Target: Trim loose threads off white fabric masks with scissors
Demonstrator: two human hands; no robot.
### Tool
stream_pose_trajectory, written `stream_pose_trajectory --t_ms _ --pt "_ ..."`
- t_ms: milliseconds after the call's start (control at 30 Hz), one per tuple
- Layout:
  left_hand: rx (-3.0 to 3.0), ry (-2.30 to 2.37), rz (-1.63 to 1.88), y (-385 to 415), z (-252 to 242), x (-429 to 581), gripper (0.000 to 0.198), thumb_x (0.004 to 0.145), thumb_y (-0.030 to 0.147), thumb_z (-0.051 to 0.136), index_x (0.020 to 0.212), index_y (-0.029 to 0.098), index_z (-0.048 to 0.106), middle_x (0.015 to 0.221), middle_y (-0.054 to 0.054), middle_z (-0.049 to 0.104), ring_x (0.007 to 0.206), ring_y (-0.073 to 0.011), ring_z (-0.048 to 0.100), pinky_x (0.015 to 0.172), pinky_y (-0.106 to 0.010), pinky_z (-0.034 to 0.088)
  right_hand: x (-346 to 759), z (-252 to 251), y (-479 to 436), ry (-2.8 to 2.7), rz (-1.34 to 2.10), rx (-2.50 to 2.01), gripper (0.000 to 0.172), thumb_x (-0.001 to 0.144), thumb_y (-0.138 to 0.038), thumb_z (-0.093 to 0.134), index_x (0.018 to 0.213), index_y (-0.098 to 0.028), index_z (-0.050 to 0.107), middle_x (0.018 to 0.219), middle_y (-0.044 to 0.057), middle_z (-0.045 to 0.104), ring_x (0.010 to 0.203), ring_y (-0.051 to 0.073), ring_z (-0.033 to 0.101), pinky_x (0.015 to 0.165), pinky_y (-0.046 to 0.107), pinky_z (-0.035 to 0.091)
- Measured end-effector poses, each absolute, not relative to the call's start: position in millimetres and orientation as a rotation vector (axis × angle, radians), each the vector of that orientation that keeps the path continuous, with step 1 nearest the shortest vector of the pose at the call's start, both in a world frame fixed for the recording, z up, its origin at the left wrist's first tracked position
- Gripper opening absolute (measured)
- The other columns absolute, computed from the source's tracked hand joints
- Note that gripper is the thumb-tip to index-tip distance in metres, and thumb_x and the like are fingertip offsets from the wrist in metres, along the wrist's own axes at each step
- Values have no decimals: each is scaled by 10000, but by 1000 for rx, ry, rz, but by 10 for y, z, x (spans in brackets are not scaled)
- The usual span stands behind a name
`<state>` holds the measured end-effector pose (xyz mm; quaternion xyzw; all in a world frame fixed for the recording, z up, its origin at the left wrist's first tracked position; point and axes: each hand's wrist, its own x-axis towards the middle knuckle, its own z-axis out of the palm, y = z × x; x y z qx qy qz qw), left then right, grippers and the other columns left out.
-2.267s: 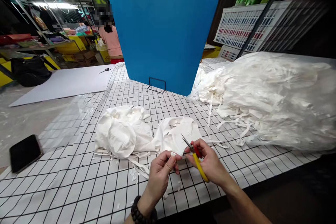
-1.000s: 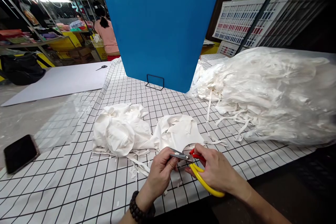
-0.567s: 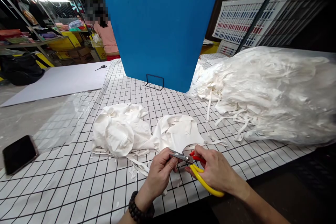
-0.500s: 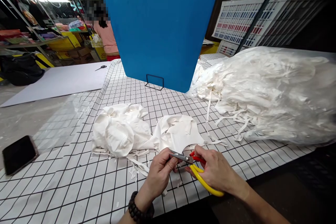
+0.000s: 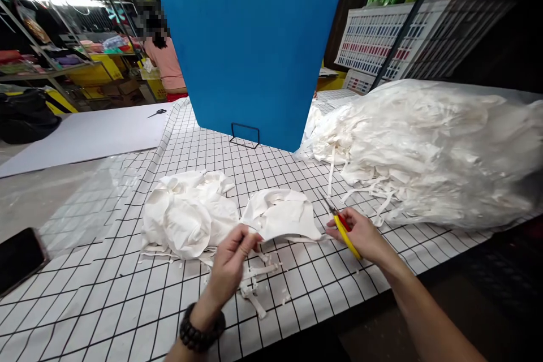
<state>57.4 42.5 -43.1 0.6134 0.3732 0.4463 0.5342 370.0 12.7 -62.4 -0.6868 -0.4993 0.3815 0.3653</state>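
Pinched between the fingers of my left hand [image 5: 237, 251] is one end of a white garment [image 5: 282, 215] that looks like a bra. It stretches rightward over the table, its far tip close to my right hand [image 5: 358, 232]. That hand is closed on scissors [image 5: 344, 232] with one yellow and one red handle; their blades point up and left, off the fabric. Whether the right fingertips also hold the garment's tip, I cannot tell. Left of it lies a heap of similar white garments [image 5: 186, 215]. Loose straps and small white scraps [image 5: 254, 288] are scattered below my hands.
A large clear bag of white garments [image 5: 436, 153] fills the table's right side. Behind stands a tall blue board [image 5: 250, 45] with a black wire stand [image 5: 245, 136]. A phone [image 5: 21, 260] lies at left. Black scissors [image 5: 158, 113] rest on a white sheet [image 5: 93, 136]. A person [image 5: 167, 65] stands beyond.
My hands have moved apart. The right has carried the scissors rightward, away from the left fingers, while the left has moved left with the garment's end. More strap pieces lie on the table.
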Motion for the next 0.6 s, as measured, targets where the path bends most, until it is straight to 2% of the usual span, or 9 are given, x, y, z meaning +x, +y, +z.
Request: stream_pose_trajectory --t_ms 67,133,233,300,367,433,467,533,600 --pt "1460 922 1145 569 -284 406 220 932 338 523 868 162 639 800 -41 599 776 -178 553 752 -295 452 3824 -697 175 -1239 977 -1776 432 632 -409 820 826 -216 486 899 42 690 847 225 675 768 362 529" --pt "1491 992 1170 712 -138 210 244 919 365 525 840 158 627 954 -74 635 750 -167 544 719 -290 464 3828 -739 177 -1254 1034 -1778 424 639 -392 816 824 -214 478 896 38 689 831 218 679 761 364 534" --pt "1637 1248 1030 855 26 -80 314 906 434 496 839 159 632 1138 -98 622 672 -149 539 655 -295 470 3650 -741 114 -1324 1108 -1791 380 681 -384 783 824 -215 475 877 14 683 785 194 667 717 346 530" --pt "1758 1589 858 853 78 -203 361 881 483 491 898 158 648 1160 -121 604 719 -193 579 688 -346 484 3464 -710 51 -1384 1138 -1793 362 696 -380 771 839 -218 481 875 4 676 769 185 653 676 327 520" --pt "1828 1994 757 744 70 -210 449 846 515 513 1064 141 629 1205 -171 554 827 -269 600 729 -418 488 3262 -671 -5 -1461 1172 -1776 341 710 -369 759 857 -223 487 881 -4 668 753 176 635 630 300 501" --pt "1806 2161 782 542 -14 -80 542 829 530 532 1190 127 573 1167 -193 551 813 -283 601 677 -421 496 3068 -643 -36 -1547 1186 -1742 289 747 -345 725 862 -227 488 875 -9 661 735 165 618 601 273 475" --pt "1765 2078 799 422 -88 26 542 836 535 527 1192 129 570 1084 -174 583 745 -259 601 614 -385 496 2982 -638 -39 -1597 1172 -1726 243 777 -327 692 861 -227 487 861 -11 657 721 158 609 592 263 460" --pt "1586 1627 662 186 -284 283 470 841 562 519 1018 144 639 783 -79 615 532 -184 553 461 -292 447 2850 -643 -29 -1710 1105 -1714 146 824 -273 621 845 -224 485 792 -20 638 670 143 580 576 248 424" --pt "1346 1305 468 2 -499 535 453 828 581 539 916 151 652 731 -49 616 429 -132 516 368 -234 388 2784 -656 -11 -1788 1037 -1727 102 832 -229 580 815 -220 480 718 -34 605 615 130 538 557 241 387"
